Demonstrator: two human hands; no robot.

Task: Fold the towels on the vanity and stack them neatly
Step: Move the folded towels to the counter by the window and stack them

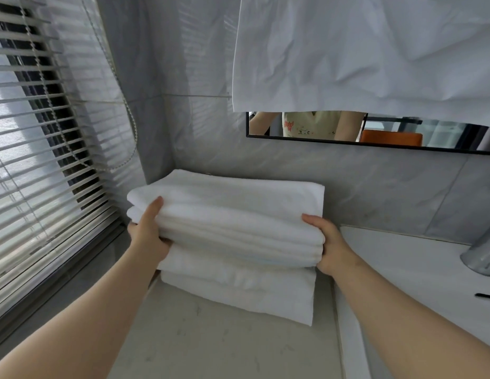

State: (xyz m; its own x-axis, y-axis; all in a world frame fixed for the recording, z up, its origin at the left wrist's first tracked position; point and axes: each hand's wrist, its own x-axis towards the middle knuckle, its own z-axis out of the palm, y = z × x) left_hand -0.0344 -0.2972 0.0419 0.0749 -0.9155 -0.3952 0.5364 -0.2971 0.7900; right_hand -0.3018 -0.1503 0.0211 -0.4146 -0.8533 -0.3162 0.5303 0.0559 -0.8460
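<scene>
No writing is legible. The left hand (149, 233) and right hand (330, 243), thumbs on top, clasp the ends of a folded white terry towel bundle (233, 222), held over another folded white towel (238, 294) on the pale marble vanity top (216, 346).

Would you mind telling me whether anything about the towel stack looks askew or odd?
Slightly. The upper folded towels, held between the left hand and right hand, sit further back than the bottom towel, whose front edge sticks out. A white sheet oddly covers most of the mirror.
</scene>
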